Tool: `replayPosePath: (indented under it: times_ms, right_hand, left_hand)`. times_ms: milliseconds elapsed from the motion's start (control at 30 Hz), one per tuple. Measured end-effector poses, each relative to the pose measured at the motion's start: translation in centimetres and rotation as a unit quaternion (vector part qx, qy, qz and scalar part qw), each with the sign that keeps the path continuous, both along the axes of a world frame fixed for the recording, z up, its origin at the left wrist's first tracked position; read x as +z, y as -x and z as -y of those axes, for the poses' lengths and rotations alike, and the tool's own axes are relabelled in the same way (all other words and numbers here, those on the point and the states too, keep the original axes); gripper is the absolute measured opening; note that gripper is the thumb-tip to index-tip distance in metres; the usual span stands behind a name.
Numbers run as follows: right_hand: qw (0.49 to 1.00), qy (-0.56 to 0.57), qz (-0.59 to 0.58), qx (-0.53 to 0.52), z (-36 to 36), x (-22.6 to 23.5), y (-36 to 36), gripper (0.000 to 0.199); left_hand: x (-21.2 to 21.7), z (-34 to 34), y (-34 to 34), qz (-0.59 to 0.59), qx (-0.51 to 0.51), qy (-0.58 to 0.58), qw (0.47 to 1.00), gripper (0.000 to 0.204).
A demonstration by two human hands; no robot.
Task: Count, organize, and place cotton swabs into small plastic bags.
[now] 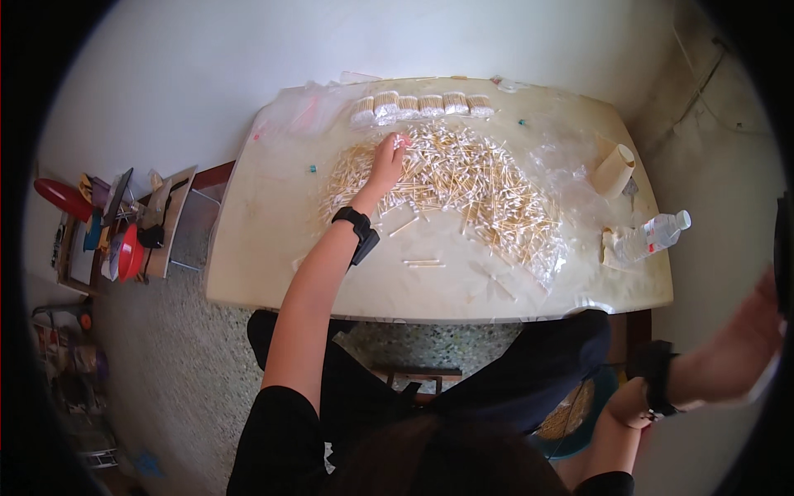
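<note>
Head view: I look down at a pale table (pixel 273 248) with a big heap of cotton swabs (pixel 463 186) spread over the middle of it. My left hand (pixel 387 161) reaches out to the far left part of the heap. It lies on top of the swabs with the fingers bent down into them. I cannot tell if it pinches any swab. A black wrist band (pixel 357 227) sits on that arm. My right hand (pixel 748 331) is off the table, far to the right by the edge of the picture. It is blurred, so I cannot tell if it is spread or closed.

At the far edge of the table is a row of bundled swabs (pixel 422 105), side by side. A few loose swabs (pixel 423 264) lie alone on the near side. To the right stand a paper cup (pixel 614 171) tipped on its side and a clear plastic bottle (pixel 653 236) lying down. Clear plastic bags (pixel 562 165) lie under the right part of the heap.
</note>
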State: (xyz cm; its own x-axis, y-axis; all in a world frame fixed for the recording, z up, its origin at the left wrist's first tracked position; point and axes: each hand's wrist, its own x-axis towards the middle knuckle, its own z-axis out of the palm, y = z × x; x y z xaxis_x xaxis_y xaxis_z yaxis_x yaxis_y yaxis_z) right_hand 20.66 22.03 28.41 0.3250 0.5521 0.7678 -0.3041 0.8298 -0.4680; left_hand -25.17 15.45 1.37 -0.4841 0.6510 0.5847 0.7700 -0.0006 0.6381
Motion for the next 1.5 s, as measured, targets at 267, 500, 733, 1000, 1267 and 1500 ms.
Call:
replayPosePath:
  times_ms: [267, 500, 733, 1000, 1267, 1500]
  right_hand:
    - [0.833, 0.302, 0.318, 0.337, 4.0, -15.4, 3.0, 0.013]
    - [0.704, 0.403, 0.349, 0.47, 8.3, -24.9, 5.8, 0.012]
    - [0.612, 0.523, 0.148, 0.575, 8.1, -25.1, 15.0, 0.052]
    - [0.641, 0.514, 0.066, 0.566, 6.9, -27.4, 21.6, 0.053]
    - [0.601, 0.54, -0.028, 0.588, 7.2, -28.4, 21.3, 0.036]
    - [0.566, 0.67, -0.146, 0.458, 5.0, -29.6, 21.9, 0.024]
  left_hand:
    - [3.9, -3.0, -4.3, 0.28, 0.002, -0.187, 0.942, 0.016]
    - [4.7, -1.1, -4.0, 0.585, -0.061, -0.346, 0.731, 0.015]
    - [2.6, 0.7, -12.1, 0.611, -0.127, -0.324, 0.711, 0.015]
    - [0.1, 3.9, -19.5, 0.648, -0.186, -0.311, 0.67, 0.02]
    - [-1.7, 4.6, -21.1, 0.665, -0.107, -0.333, 0.66, 0.02]
    - [0.6, 4.4, -21.9, 0.706, 0.054, -0.328, 0.625, 0.018]
